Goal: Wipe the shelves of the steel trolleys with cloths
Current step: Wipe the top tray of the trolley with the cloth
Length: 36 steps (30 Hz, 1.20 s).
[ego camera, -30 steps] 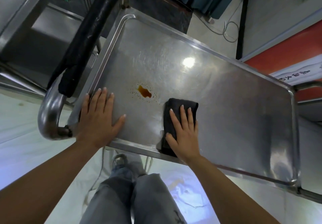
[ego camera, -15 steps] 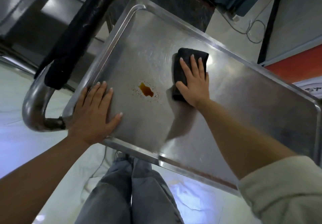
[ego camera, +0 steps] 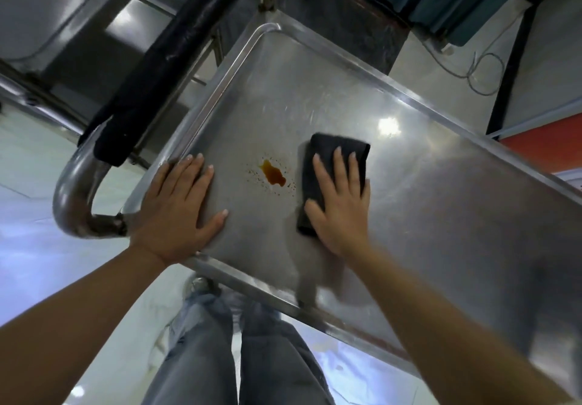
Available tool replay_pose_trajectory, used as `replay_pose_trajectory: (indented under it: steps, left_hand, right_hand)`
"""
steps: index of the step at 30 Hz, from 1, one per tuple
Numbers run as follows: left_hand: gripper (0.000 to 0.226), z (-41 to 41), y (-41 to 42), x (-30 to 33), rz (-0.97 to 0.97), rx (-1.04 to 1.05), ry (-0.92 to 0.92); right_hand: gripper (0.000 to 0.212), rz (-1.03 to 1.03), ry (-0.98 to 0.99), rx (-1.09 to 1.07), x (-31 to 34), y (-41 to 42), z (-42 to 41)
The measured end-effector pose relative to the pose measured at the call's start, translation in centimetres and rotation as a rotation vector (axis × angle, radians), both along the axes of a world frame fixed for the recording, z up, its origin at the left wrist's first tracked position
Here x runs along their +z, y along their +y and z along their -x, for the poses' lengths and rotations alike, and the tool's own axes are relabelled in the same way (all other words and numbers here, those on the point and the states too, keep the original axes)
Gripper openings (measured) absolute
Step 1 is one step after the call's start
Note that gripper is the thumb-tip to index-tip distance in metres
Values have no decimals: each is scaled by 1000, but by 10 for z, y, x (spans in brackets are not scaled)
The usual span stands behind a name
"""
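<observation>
The steel trolley's top shelf (ego camera: 441, 203) fills the middle of the head view, tilted across the frame. A brown stain (ego camera: 273, 174) with small specks around it sits left of centre. My right hand (ego camera: 341, 203) lies flat with straight fingers on a folded black cloth (ego camera: 327, 152), pressing it against the shelf just right of the stain. My left hand (ego camera: 179, 209) rests flat on the shelf's near left corner, fingers spread, holding nothing.
The trolley's curved steel handle (ego camera: 71, 196) with a black padded sleeve (ego camera: 176, 55) runs along the left. Another steel trolley (ego camera: 47, 11) stands behind it. My legs in grey jeans (ego camera: 220, 341) are below the shelf's near edge. A loose cable (ego camera: 482, 70) lies on the floor at back right.
My right hand slid the black cloth away across the shelf and has pulled it back toward me beside the stain. My left hand stays planted on the corner.
</observation>
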<state>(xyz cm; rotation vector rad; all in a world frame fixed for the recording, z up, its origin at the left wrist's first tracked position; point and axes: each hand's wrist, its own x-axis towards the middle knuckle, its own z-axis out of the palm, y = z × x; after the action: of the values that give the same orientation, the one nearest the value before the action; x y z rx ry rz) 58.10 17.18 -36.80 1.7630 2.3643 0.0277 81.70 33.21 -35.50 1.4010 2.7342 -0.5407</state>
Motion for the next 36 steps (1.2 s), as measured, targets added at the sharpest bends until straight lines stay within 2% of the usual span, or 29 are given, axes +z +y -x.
replay_pose_trajectory:
  steps: [6, 10, 15, 19, 22, 26, 29, 32, 36]
  left_hand:
    - [78, -3, -9, -1, 9, 14, -44]
    - [76, -2, -9, -1, -17, 16, -66]
    - [73, 3, -3, -4, -40, 11, -78]
    - [72, 6, 1, -4, -52, 6, -77]
    - [75, 5, 0, -3, -41, 16, -76]
    - [77, 4, -3, 1, -47, 44, -121]
    - [79, 4, -4, 2, -59, 42, -162]
    - [79, 5, -4, 1, -54, 43, -173]
    - [75, 5, -2, 0, -45, 45, -157]
  right_hand:
    - [70, -100, 46, 107, -9, -81, 1]
    - [65, -136, 53, 212, -12, -47, 31]
    - [66, -111, 18, 40, -10, 23, 93]
    - [67, -45, -17, -27, -5, 28, 106]
    - [67, -87, 8, 123, 0, -11, 73]
    - [64, -173, 42, 452, -3, -71, 26]
    - [63, -175, 47, 605, -6, -68, 28]
    - [62, -170, 44, 643, -5, -39, 54]
    - [63, -159, 40, 453, -6, 17, 100]
